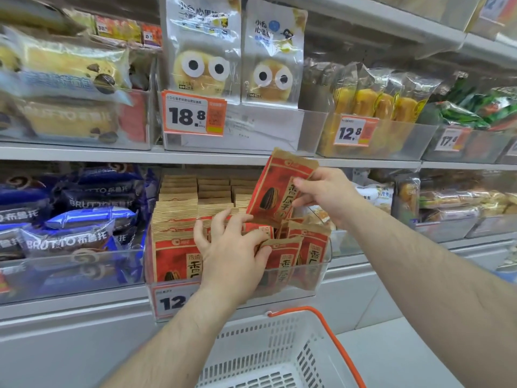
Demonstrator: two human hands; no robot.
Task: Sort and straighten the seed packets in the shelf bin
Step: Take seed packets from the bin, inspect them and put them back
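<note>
Store shelves hold clear bins of snacks. Blue packs [84, 219] lie at left. In the middle bin [321, 270] stand red seed packets [173, 259]; the left hand [232, 247] grips the front ones. The right hand [324, 191] pinches one packet [275, 189] lifted above the bin. A white basket [268, 357] sits below.

White metal store shelving [84, 154] runs across the view in two tiers, lit evenly and brightly. Clear plastic bins [377, 141] on the shelves carry orange-bordered price tags [193, 116] and hold bagged cakes, blue roll-cake packs [84, 214] and green packets. Below stands a white perforated shopping basket [274, 357] with an orange handle [333, 340].
</note>
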